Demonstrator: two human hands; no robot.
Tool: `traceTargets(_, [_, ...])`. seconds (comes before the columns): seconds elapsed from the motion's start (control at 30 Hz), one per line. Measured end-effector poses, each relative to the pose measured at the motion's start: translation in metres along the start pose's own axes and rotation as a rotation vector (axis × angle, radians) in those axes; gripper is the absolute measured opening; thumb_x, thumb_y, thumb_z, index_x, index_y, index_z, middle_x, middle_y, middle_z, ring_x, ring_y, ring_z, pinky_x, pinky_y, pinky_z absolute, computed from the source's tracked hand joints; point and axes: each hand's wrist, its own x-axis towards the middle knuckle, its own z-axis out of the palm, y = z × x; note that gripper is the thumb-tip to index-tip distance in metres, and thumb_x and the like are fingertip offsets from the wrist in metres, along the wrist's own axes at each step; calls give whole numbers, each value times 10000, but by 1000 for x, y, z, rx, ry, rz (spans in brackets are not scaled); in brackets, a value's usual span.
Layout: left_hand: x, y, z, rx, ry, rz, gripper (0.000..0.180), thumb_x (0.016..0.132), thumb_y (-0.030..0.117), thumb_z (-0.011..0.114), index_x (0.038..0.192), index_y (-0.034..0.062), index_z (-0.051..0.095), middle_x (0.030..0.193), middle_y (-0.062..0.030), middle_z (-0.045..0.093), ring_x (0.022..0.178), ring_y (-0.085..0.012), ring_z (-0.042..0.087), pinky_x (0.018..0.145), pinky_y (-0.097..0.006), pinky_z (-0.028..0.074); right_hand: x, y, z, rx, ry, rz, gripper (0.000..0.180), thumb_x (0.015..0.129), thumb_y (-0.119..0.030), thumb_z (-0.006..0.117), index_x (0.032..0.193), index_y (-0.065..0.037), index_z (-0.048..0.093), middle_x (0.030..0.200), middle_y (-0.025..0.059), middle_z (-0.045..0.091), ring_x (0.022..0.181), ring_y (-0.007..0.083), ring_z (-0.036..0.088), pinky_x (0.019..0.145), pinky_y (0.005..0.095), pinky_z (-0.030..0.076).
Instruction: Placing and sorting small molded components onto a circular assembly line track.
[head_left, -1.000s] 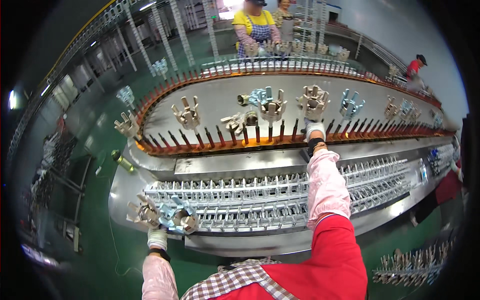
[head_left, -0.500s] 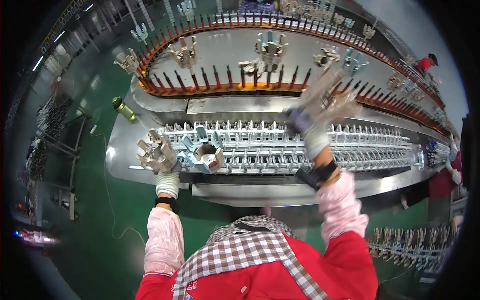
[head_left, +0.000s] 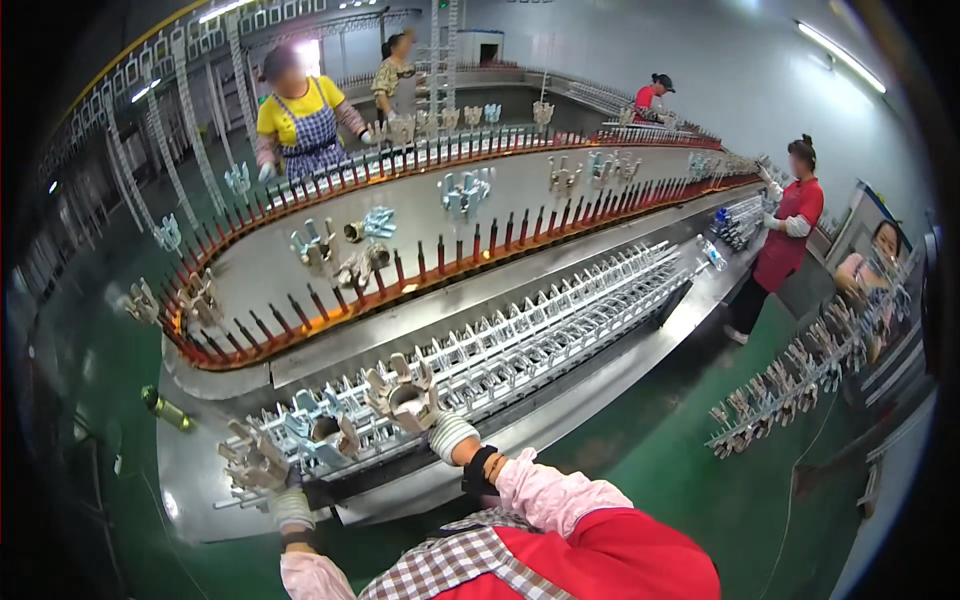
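Observation:
At the near left end of the metal table, my gloved left hand point(head_left: 292, 506) is closed on the lower side of a beige pronged metal fixture point(head_left: 252, 460); its fingertips are hidden. My gloved right hand point(head_left: 453, 436) is closed around the near side of a second beige pronged fixture point(head_left: 405, 392), with a round opening in its middle. Between these two sits a fixture with light blue prongs point(head_left: 322, 432). All three are on or just over long silver racks point(head_left: 540, 335) lined with rows of small upright hooks.
Behind the racks, a looped conveyor point(head_left: 420, 290) carries dark-tipped orange pins. Several pronged fixtures point(head_left: 465, 192) lie on the plate inside it. A green bottle point(head_left: 166, 410) is at the table's left. Co-workers point(head_left: 795, 215) stand around the line. A loaded rack point(head_left: 790, 385) hangs at right.
My right hand has come down from the conveyor side, bringing a pronged fixture to the racks beside the blue-pronged one. The left hand stays at its fixture. My view has tilted up and turned.

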Motion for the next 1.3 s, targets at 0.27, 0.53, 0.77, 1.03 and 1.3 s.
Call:
traceTargets(0.27, [-77,53,18,-379,210,122,393,812,246,570,1080,-21,465,1043,-108,531,963,-231,469,856,-325,345,-3,20,-32,84,2,93,278,765,-245,515,926,-30,586,871,224,585,844,377,548,734,399,441])
traceTargets(0.53, [-167,96,112,-422,-197,200,341,832,155,521,1128,1,453,1065,-125,523,991,-222,482,878,-338,368,-13,33,-74,79,-138,8,327,773,-300,535,967,-40,573,893,210,593,861,349,561,743,386,444])
traceTargets(0.77, [-176,151,209,-226,-176,482,413,820,108,501,1202,-2,391,1111,-126,493,1016,-211,458,906,-325,337,-20,72,-204,922,-814,110,371,858,-183,462,1209,-69,424,1048,121,544,843,228,591,710,317,487])
traceTargets(1.03, [-185,171,272,-270,29,238,354,890,175,452,1186,-14,403,1141,-86,496,971,-164,455,873,-259,340,146,230,-418,254,207,-86,337,813,-222,511,1094,-36,516,1025,149,578,913,244,553,805,306,425])
traceTargets(1.3, [-207,244,301,498,-47,-48,334,764,68,524,1097,44,507,1085,-135,554,1023,-265,500,876,-321,385,281,324,-468,242,278,416,562,768,-301,538,1201,30,399,1173,229,473,1092,358,450,895,334,353])
